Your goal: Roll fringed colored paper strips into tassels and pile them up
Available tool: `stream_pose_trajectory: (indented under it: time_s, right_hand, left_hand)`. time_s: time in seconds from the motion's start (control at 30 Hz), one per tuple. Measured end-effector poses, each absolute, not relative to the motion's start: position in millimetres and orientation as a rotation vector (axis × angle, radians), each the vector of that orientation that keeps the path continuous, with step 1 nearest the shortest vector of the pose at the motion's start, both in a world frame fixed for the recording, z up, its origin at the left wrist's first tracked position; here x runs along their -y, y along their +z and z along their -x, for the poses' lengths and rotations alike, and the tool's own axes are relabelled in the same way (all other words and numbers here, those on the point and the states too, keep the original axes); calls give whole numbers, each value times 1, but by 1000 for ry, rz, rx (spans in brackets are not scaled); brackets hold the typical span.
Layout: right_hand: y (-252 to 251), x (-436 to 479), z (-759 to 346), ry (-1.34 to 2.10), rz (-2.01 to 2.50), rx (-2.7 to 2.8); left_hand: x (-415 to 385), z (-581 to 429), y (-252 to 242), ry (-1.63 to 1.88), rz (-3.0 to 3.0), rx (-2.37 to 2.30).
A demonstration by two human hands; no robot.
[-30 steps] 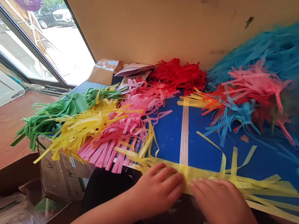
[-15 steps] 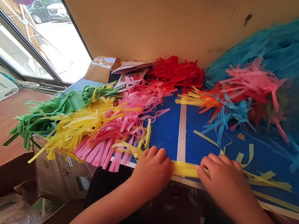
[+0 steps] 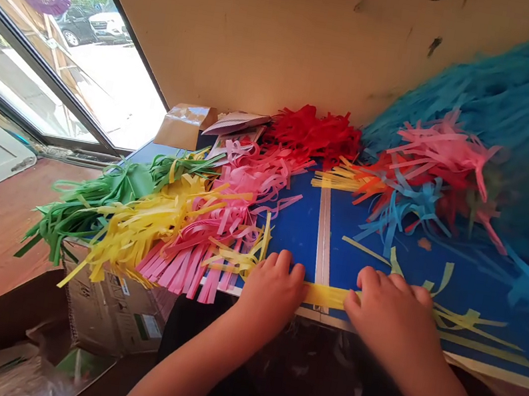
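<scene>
A yellow fringed paper strip [image 3: 324, 296] lies along the front edge of the blue table [image 3: 289, 229], with cut fringe ends spreading out at both sides. My left hand [image 3: 274, 291] is closed over its left part, knuckles up. My right hand [image 3: 390, 310] grips the right part, fingers curled round it. Between the two hands a short flat stretch of the strip shows. Left of my left hand lie pink fringed paper bundles [image 3: 184, 252], then a yellow bundle [image 3: 143, 225] and a green bundle [image 3: 125, 181].
Red fringe [image 3: 313, 132] rests against the wall. Pink, orange and blue tassels [image 3: 416, 203] lie at the back right, before a big blue fringe heap [image 3: 512, 111]. A brown paper packet [image 3: 182, 127] sits by the window. Cardboard boxes [image 3: 114, 308] stand below left.
The camera view has shifted slightly. My right hand has moved a little left, towards my left hand, still on the yellow strip. The bundles have not moved.
</scene>
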State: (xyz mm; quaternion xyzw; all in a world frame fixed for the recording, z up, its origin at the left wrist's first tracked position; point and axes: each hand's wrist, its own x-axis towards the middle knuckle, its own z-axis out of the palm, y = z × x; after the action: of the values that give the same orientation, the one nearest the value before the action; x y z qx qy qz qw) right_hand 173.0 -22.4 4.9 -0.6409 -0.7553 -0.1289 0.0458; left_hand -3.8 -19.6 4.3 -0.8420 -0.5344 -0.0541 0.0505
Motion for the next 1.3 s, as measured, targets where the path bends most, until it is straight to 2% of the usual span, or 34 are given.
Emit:
stream_pose_trajectory:
  time_s: [0.3,0.47,0.53,0.67,0.83,0.93,1.03,1.13,1.3]
  right_hand:
    - [10,23,-172,-467,1988,2276]
    - [14,23,-167,-399,2004,2360]
    - [15,24,-166,-321,2005,2389]
    - [14,25,-165,-298,1995,2409]
    - [5,20,-172,-331,1943,2404]
    - [8,21,-177,-290,1795,2296]
    - [15,35,-168,-339,1427,2195]
    - [8,58,-144,-330,1103,2403]
    - [-31,76,-129,-383,1151,2464]
  left_hand:
    - [26,26,3,-336,2402,1409]
    - [48,1,-8,-897,2315,1079]
    - [56,-14,-15,-766,2531,998]
    - [59,-19,-22,-347,2721,1167]
    - [54,16,-9,-113,2896,1358]
    - [54,29,-4,-82,2909,1387]
    - [54,30,-9,-121,2901,1352]
    - [53,28,-16,-167,2874,1286]
    - [52,27,-14,-168,2845,1296]
